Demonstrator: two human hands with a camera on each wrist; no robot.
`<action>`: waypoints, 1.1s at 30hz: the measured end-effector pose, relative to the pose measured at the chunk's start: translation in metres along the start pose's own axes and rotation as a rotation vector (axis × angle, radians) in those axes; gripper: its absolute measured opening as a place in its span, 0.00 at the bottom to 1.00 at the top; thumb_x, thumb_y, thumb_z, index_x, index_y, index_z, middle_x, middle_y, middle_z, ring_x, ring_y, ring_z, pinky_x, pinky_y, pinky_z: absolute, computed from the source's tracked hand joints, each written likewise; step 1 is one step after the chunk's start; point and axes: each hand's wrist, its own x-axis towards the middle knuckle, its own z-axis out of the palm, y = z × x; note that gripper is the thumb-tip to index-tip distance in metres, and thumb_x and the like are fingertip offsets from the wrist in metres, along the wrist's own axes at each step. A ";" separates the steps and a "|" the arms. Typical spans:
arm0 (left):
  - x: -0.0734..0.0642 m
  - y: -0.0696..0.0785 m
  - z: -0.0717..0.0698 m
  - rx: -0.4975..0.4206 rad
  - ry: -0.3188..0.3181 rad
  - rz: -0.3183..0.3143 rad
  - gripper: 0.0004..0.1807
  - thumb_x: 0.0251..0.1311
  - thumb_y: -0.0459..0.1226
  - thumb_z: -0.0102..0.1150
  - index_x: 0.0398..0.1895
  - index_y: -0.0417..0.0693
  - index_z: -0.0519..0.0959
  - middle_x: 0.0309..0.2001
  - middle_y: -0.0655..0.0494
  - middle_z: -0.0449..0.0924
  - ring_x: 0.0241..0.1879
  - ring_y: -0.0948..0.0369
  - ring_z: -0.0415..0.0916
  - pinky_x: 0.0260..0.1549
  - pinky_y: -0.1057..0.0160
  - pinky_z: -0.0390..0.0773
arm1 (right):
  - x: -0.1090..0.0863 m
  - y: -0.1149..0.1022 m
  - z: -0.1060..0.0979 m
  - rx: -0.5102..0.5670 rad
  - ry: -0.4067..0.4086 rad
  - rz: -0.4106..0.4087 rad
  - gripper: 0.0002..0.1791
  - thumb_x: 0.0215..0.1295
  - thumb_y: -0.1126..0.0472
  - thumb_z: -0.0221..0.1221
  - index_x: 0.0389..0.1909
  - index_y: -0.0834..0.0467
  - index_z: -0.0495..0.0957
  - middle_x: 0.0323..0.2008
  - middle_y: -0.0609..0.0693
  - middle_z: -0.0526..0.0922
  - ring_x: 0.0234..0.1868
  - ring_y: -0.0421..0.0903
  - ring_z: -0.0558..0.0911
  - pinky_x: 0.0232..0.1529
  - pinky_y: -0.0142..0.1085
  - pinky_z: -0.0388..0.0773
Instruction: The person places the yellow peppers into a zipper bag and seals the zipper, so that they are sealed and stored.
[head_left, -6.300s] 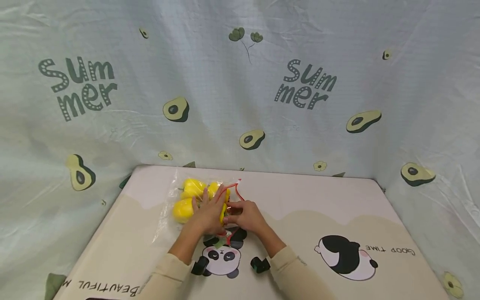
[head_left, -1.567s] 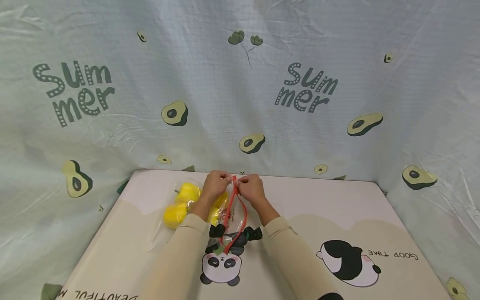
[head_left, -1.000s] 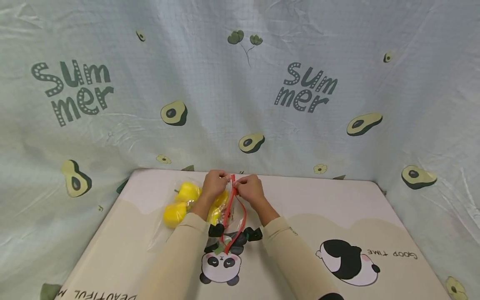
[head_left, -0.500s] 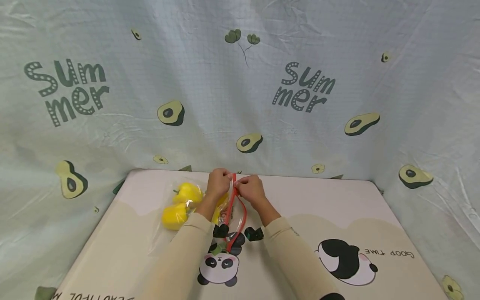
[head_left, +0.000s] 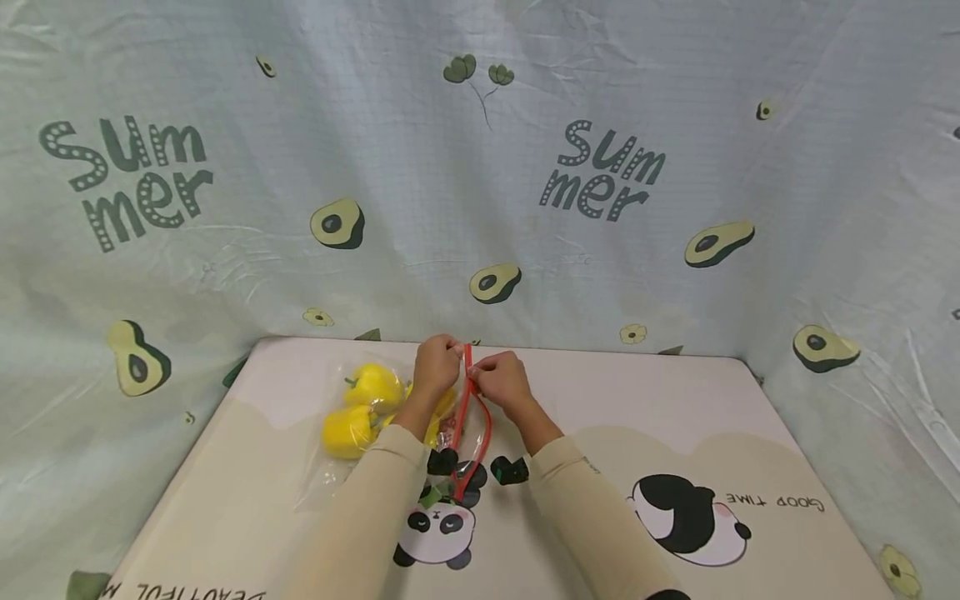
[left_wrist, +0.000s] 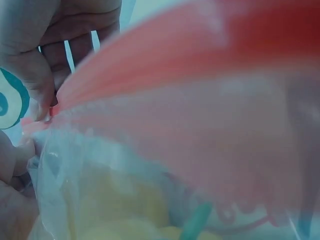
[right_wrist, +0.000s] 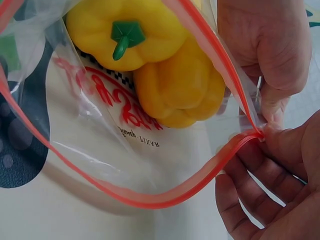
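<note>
A clear zip bag (head_left: 322, 479) with red zip strips (head_left: 490, 429) lies on the table, several yellow bell peppers (head_left: 375, 387) inside it. Its mouth faces right and gapes into a loop toward the near end, as the right wrist view shows. At the far end, my left hand (head_left: 437, 367) pinches the bag's edge beside the red strip. My right hand (head_left: 504, 379) pinches the strip between thumb and fingers, close by; thumb and fingertips (right_wrist: 275, 137) meet where the two red edges come together. Two peppers (right_wrist: 180, 82) with red print beneath show through the opening.
The table (head_left: 570, 517) has a panda print (head_left: 437, 529) below the bag and a second panda print (head_left: 690, 518) at right. A fabric curtain (head_left: 420, 275) with avocado prints stands close behind the table's far edge. Black wrist mounts (head_left: 510, 471) sit near the cuffs.
Earlier, my left hand lay spread over the peppers and the right was at the bag's middle. Both have since moved to the zip's far end; over the last second they barely shift.
</note>
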 end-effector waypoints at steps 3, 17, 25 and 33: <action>0.001 -0.001 0.000 0.000 -0.011 -0.003 0.12 0.77 0.36 0.53 0.45 0.36 0.84 0.42 0.42 0.85 0.38 0.52 0.77 0.43 0.55 0.83 | -0.001 0.002 -0.001 -0.004 -0.003 -0.001 0.11 0.71 0.60 0.63 0.39 0.62 0.91 0.27 0.53 0.87 0.27 0.44 0.79 0.27 0.30 0.77; 0.004 -0.003 -0.004 -0.026 -0.020 0.019 0.13 0.77 0.38 0.54 0.43 0.37 0.85 0.40 0.43 0.85 0.36 0.53 0.75 0.43 0.55 0.80 | -0.002 0.009 -0.002 -0.020 -0.023 -0.034 0.10 0.72 0.61 0.63 0.38 0.63 0.90 0.27 0.53 0.87 0.26 0.43 0.80 0.26 0.30 0.76; 0.006 -0.004 -0.003 -0.042 -0.031 0.005 0.13 0.77 0.38 0.54 0.44 0.38 0.85 0.43 0.43 0.87 0.40 0.51 0.78 0.49 0.52 0.82 | -0.004 0.010 -0.005 -0.032 -0.033 -0.072 0.10 0.70 0.63 0.64 0.34 0.64 0.90 0.21 0.50 0.84 0.24 0.41 0.77 0.24 0.30 0.72; 0.006 -0.004 -0.003 -0.067 -0.034 -0.033 0.14 0.78 0.38 0.53 0.47 0.37 0.85 0.46 0.42 0.87 0.44 0.49 0.79 0.54 0.50 0.83 | -0.006 0.011 -0.006 -0.057 -0.053 -0.057 0.10 0.70 0.62 0.64 0.35 0.63 0.90 0.23 0.51 0.86 0.26 0.42 0.79 0.25 0.31 0.74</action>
